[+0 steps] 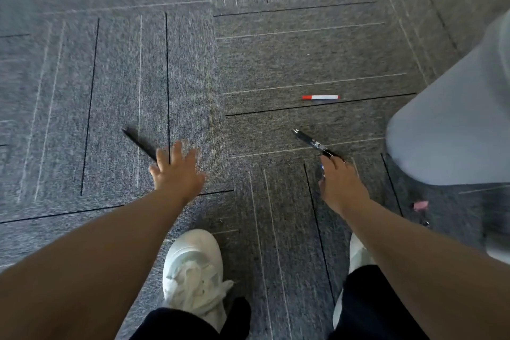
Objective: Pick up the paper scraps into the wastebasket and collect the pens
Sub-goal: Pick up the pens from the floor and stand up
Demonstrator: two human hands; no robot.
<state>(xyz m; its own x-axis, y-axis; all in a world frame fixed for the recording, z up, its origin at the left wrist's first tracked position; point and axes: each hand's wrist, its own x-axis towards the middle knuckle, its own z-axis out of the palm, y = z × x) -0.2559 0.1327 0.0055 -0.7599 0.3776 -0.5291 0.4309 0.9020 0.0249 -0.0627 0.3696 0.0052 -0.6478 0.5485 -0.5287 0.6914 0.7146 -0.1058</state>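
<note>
My right hand (340,182) grips a black click pen (311,142) by its rear end, tip pointing up and left; a bit of blue shows under the fingers. My left hand (176,171) is spread open with straight fingers just right of a black pen (139,143) lying on the grey carpet, its near end hidden behind my fingers. A red and white marker (320,97) lies flat farther out, right of centre. A small pink scrap (420,205) lies at the right. No wastebasket is in view.
A grey rounded object (452,124), blurred, fills the right side. My white shoes (193,273) stand on the carpet tiles below my arms. A small dark item (425,223) lies near the pink scrap.
</note>
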